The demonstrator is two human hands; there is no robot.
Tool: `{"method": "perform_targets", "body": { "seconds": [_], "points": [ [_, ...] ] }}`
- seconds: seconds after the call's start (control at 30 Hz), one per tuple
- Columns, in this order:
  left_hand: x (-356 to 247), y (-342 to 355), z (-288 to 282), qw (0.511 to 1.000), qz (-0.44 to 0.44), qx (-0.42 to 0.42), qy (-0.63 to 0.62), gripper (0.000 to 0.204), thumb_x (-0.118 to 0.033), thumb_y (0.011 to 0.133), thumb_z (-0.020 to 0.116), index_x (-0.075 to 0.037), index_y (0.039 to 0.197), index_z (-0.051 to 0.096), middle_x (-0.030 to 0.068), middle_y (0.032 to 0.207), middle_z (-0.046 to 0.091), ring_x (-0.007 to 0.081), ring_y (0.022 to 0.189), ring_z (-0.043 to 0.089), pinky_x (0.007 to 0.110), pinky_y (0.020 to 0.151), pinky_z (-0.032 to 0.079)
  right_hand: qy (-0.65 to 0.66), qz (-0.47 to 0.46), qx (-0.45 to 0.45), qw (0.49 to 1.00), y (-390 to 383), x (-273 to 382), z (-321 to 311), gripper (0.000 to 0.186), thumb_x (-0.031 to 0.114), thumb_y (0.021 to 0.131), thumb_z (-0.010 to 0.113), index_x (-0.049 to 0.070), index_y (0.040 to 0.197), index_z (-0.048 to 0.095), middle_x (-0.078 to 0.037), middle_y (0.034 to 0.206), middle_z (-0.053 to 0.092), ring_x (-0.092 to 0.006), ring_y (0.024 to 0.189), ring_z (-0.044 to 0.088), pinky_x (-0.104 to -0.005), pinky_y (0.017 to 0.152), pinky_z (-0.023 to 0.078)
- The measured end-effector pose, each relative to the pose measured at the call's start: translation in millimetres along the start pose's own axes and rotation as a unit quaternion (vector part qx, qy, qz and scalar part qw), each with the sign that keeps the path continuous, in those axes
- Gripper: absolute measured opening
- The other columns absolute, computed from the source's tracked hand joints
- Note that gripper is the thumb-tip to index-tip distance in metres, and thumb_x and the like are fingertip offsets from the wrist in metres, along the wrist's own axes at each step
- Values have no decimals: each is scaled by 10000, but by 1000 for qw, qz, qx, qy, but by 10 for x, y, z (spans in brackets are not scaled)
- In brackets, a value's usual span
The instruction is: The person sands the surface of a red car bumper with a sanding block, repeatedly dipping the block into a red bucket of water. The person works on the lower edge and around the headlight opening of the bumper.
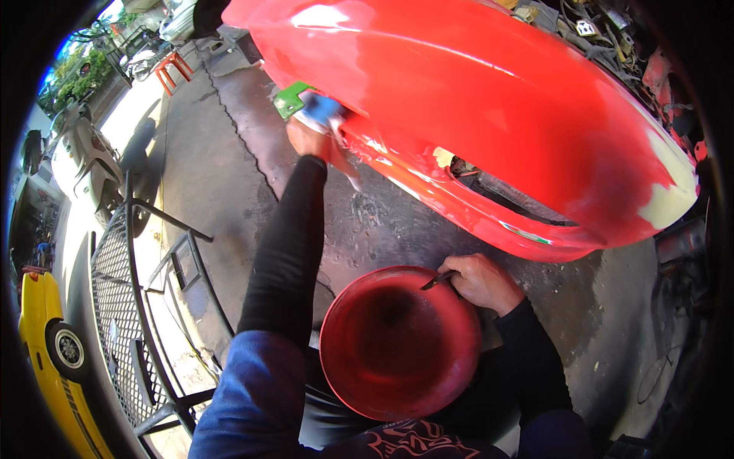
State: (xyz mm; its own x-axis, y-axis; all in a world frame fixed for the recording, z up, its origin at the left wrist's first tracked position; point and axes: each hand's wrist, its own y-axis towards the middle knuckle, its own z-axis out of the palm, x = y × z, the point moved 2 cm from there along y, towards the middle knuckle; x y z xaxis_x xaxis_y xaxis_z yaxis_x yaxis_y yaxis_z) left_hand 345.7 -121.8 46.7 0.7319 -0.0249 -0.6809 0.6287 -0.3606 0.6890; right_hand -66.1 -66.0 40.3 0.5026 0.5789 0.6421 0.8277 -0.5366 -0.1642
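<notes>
My left hand, smeared by motion, is against the lower side of a large glossy red vehicle body panel. It closes on a blue-and-white cloth-like piece, with a pinkish end hanging below. A flat green piece shows just beyond the fingers; whether I hold it cannot be told. At the rim of a round red basin, my right hand is closed on a small dark narrow strip, which points over the basin. The basin rests about my lap, its inside dark and shaded.
At left stands a black metal mesh frame, with a yellow car beyond it. A white scooter and a red stool are farther back. Cluttered parts lie behind the panel. The concrete floor has wet patches.
</notes>
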Motion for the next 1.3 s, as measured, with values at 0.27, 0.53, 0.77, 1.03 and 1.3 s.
{"method": "perform_targets", "body": {
  "seconds": [0.27,0.53,0.77,1.03,1.3],
  "points": [
    [-136,-15,162,952,-86,-21,-294,276,-185,905,659,-35,1126,589,83,964,649,254,835,658,399,714,548,-7,-28,-8,1000,12,6,29,219,51,862,579,37,1013,736,-225,952,730,-428,947,700,-497,820,553],
    [-726,-577,-105,984,0,64,-167,177,-161,940,540,11,916,573,163,726,583,233,735,631,431,678,464,-55,-44,-32,997,1,92,99,226,56,845,562,52,986,738,-227,962,727,-441,938,691,-530,810,543],
    [173,-153,-119,988,-3,110,-112,93,-136,909,647,-71,960,689,55,832,717,220,792,719,377,699,569,-59,-38,-35,997,-50,71,86,189,102,869,602,61,987,744,-212,955,736,-431,930,701,-523,801,551],
    [971,417,517,719,-318,102,-610,223,-197,1013,603,-46,1173,637,94,1048,718,234,1013,696,392,836,594,-38,-42,-38,998,-112,-81,65,128,115,882,638,59,950,730,-213,907,725,-430,892,698,-524,771,549],
    [147,-164,132,953,161,210,-147,186,-133,969,595,-31,1098,681,110,874,739,253,829,730,386,749,565,-52,-68,-29,996,-59,134,127,196,65,880,577,70,1000,733,-208,936,729,-427,921,691,-536,796,540]
  ]
}}
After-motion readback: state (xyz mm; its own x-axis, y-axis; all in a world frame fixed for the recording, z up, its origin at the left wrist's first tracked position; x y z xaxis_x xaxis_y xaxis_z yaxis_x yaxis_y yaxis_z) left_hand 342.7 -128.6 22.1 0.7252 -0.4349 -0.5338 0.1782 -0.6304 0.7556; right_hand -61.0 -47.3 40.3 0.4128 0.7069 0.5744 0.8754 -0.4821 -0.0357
